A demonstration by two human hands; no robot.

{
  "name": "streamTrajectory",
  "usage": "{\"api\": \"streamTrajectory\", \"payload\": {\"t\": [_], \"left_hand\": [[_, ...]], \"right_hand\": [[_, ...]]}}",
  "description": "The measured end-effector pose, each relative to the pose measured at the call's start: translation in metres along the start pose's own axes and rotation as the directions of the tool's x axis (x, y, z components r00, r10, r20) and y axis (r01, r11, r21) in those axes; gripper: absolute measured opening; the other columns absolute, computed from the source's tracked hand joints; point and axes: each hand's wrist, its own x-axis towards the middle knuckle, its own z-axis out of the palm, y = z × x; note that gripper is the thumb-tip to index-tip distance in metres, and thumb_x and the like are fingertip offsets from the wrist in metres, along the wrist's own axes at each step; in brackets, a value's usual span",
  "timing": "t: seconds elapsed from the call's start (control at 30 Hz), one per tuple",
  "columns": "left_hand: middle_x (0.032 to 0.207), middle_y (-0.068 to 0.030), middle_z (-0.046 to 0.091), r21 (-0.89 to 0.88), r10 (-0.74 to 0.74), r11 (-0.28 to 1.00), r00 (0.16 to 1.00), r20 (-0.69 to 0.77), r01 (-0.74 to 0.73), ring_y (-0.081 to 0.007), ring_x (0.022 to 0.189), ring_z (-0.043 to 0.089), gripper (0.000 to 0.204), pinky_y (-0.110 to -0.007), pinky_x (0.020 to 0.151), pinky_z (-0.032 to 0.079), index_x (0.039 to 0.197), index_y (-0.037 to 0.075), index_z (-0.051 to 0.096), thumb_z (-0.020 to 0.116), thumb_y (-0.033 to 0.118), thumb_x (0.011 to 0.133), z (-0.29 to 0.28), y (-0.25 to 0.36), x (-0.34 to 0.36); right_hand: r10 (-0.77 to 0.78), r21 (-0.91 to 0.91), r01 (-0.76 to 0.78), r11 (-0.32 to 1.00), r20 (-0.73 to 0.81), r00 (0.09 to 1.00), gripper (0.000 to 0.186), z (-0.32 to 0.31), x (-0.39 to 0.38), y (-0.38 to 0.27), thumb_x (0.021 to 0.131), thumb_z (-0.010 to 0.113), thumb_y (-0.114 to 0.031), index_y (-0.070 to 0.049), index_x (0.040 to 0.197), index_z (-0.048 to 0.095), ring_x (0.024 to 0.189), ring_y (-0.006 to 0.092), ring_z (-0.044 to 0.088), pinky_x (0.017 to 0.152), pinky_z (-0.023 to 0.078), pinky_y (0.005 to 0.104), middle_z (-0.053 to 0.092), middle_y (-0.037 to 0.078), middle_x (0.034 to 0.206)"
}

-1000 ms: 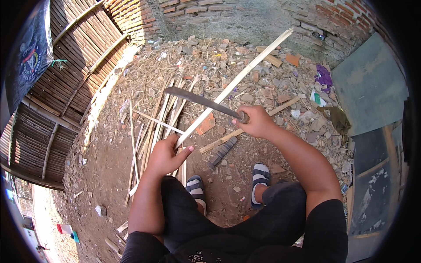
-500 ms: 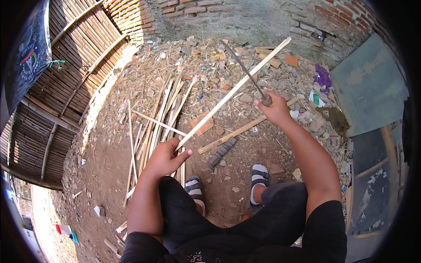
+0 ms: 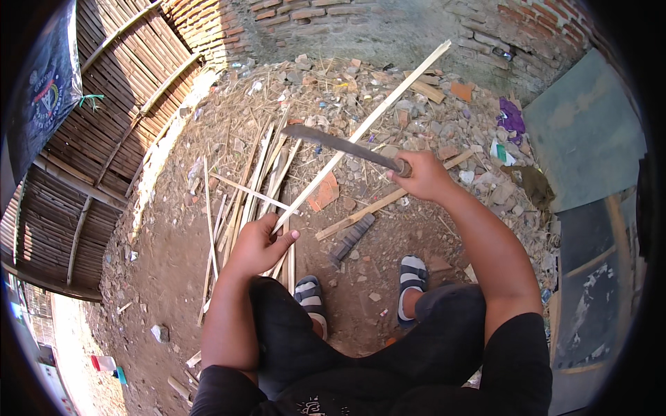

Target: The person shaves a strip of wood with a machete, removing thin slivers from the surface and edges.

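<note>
My left hand is closed around the near end of a long, pale wooden strip, which slants up and away to the right. In my right hand is the handle of a machete. Its dark, worn blade points left and crosses the strip about midway; whether it touches the wood I cannot tell. Below my left hand and beyond it lies a loose bundle of similar wooden strips on the dirt. A thicker wooden piece rests on the ground below the machete.
A dark, notched block lies between my sandalled feet and the thicker wood. Rubble and broken brick cover the ground up to a brick wall. A bamboo panel stands at left, a grey-green sheet at right.
The machete blade has swung from pointing away to lying flatter, pointing left across the strip. My right hand has shifted slightly left and down; the strip's far end has moved a little left and up.
</note>
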Motion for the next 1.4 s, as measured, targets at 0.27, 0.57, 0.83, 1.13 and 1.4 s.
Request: {"api": "streamTrajectory", "payload": {"t": [0.27, 0.57, 0.83, 1.13, 1.4], "left_hand": [[0.064, -0.0123, 0.059, 0.046, 0.009, 0.999, 1.0, 0.021, -0.01, -0.0236, 0.058, 0.057, 0.048, -0.04, 0.057, 0.047, 0.084, -0.001, 0.061, 0.079, 0.042, 0.09, 0.008, -0.002, 0.006], [0.064, -0.0137, 0.059, 0.078, -0.04, 0.996, 0.998, 0.042, 0.037, -0.0245, 0.057, 0.058, 0.047, -0.041, 0.057, 0.047, 0.088, -0.002, 0.063, 0.079, 0.043, 0.09, 0.011, 0.001, 0.005], [0.067, -0.0156, 0.06, 0.094, 0.007, 0.996, 0.999, 0.039, -0.01, -0.028, 0.06, 0.061, 0.049, -0.042, 0.059, 0.049, 0.087, -0.001, 0.061, 0.079, 0.045, 0.09, 0.007, -0.005, 0.002], [0.063, -0.0144, 0.059, 0.097, 0.007, 0.995, 1.0, 0.03, -0.009, -0.0275, 0.057, 0.06, 0.049, -0.041, 0.057, 0.048, 0.085, -0.001, 0.061, 0.079, 0.043, 0.09, 0.013, -0.001, 0.008], [0.063, -0.0149, 0.06, 0.1, -0.006, 0.995, 1.0, 0.022, 0.003, -0.0267, 0.057, 0.059, 0.049, -0.041, 0.057, 0.048, 0.087, -0.002, 0.062, 0.08, 0.043, 0.089, 0.011, 0.001, 0.005]], "right_hand": [[0.172, 0.114, -0.151, 0.982, -0.203, 0.964, 0.041, 0.009, -0.007, 0.037, 0.086, 0.08, -0.036, -0.005, 0.113, 0.071, 0.079, 0.0364, 0.07, 0.073, 0.054, 0.0439, 0.068, 0.021, 0.077], [-0.259, -0.106, 0.273, 0.956, 0.132, 0.957, 0.032, 0.029, -0.005, -0.02, 0.082, 0.079, -0.029, -0.01, 0.106, 0.071, 0.084, 0.042, 0.07, 0.073, 0.054, 0.0521, 0.069, 0.019, 0.08], [0.185, 0.058, -0.178, 0.982, -0.147, 0.972, 0.038, 0.0, 0.0, 0.029, 0.087, 0.079, -0.035, -0.006, 0.11, 0.071, 0.085, 0.0358, 0.072, 0.076, 0.055, 0.0453, 0.069, 0.019, 0.081], [0.071, 0.08, -0.066, 0.995, -0.059, 0.996, 0.038, 0.016, -0.006, -0.001, 0.086, 0.079, -0.035, -0.006, 0.11, 0.072, 0.084, 0.0393, 0.071, 0.078, 0.055, 0.0466, 0.071, 0.02, 0.083], [-0.192, -0.105, 0.212, 0.972, 0.174, 0.966, 0.034, 0.025, -0.003, -0.02, 0.084, 0.079, -0.033, -0.008, 0.106, 0.072, 0.083, 0.0423, 0.069, 0.075, 0.054, 0.0486, 0.071, 0.02, 0.084]]}}
